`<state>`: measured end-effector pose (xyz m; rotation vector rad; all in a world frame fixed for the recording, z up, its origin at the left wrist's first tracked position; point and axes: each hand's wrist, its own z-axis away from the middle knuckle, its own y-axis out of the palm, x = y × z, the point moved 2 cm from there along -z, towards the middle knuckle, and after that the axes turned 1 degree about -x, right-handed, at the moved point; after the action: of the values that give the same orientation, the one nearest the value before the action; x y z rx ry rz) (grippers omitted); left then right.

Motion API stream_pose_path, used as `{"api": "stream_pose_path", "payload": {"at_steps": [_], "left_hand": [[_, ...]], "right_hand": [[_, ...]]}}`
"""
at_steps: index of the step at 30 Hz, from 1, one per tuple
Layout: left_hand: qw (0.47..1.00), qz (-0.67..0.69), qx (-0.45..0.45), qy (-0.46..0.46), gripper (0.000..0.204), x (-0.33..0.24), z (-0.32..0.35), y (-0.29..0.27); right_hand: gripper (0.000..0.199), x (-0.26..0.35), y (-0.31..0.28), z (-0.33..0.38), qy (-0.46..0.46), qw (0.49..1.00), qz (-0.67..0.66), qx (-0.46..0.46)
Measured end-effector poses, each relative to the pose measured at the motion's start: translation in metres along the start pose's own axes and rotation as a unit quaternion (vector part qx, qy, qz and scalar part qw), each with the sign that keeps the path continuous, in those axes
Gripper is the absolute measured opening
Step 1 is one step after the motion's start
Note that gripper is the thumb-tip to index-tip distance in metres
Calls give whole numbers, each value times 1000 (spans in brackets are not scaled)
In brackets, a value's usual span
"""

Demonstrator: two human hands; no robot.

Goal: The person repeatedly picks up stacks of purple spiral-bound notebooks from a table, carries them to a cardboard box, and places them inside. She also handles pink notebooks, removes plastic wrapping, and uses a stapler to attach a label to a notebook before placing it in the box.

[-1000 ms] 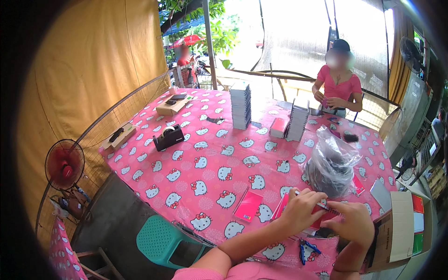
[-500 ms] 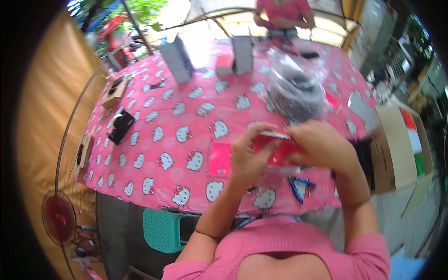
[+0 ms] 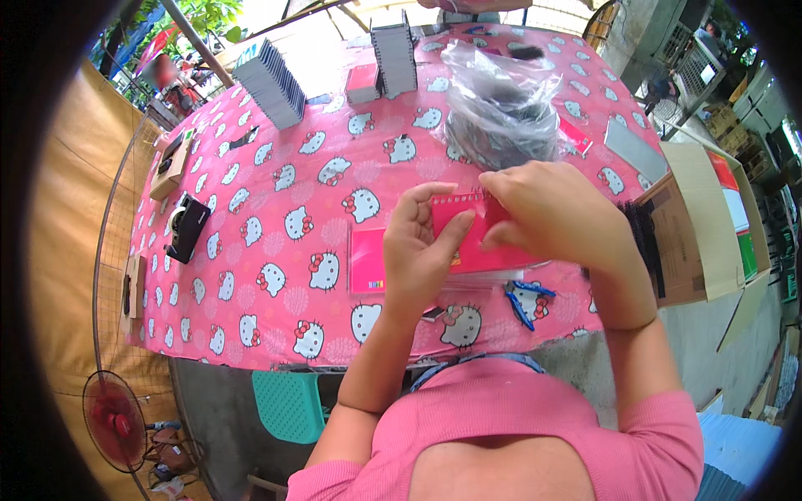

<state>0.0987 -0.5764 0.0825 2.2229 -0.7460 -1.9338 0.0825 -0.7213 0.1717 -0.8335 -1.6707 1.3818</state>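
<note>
Over the near part of the table I hold a small red spiral notebook [image 3: 493, 255], its row of wire loops along the far edge. My left hand [image 3: 423, 242] grips its left side, the thumb lying across the cover. At the far right of the same notebook is my right hand [image 3: 551, 209], fingers curled around that corner by the wire binding; its fingertips are partly hidden. Beneath and to the left lies another pinkish-red notebook [image 3: 368, 260]. Blue-handled pliers [image 3: 522, 305] rest splayed on the table, close to my right forearm.
A clear plastic bag of dark coils [image 3: 505, 125] stands beyond my hands. Stacks of spiral notebooks [image 3: 271, 88] rise at the back. A black tape dispenser [image 3: 188, 230] is on the left. At the right an open cardboard box [image 3: 681, 238] adjoins the table, and a green stool [image 3: 288, 407] stands below.
The notebook has tilted, so its cover and wire loops now face up more plainly. Both hands stay on it. The whole view has shifted slightly.
</note>
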Motion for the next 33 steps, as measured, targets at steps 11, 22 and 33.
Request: {"api": "stream_pose_path", "payload": {"at_steps": [11, 22, 33], "left_hand": [[996, 0, -12, 84, 34, 7, 7, -2], [995, -44, -85, 37, 33, -3, 23, -24], [992, -18, -29, 122, 23, -19, 16, -12]], "right_hand": [[52, 2, 10, -1, 0, 999, 23, 38], [41, 33, -6, 8, -18, 995, -71, -74], [40, 22, 39, 106, 178, 930, -296, -122]]}}
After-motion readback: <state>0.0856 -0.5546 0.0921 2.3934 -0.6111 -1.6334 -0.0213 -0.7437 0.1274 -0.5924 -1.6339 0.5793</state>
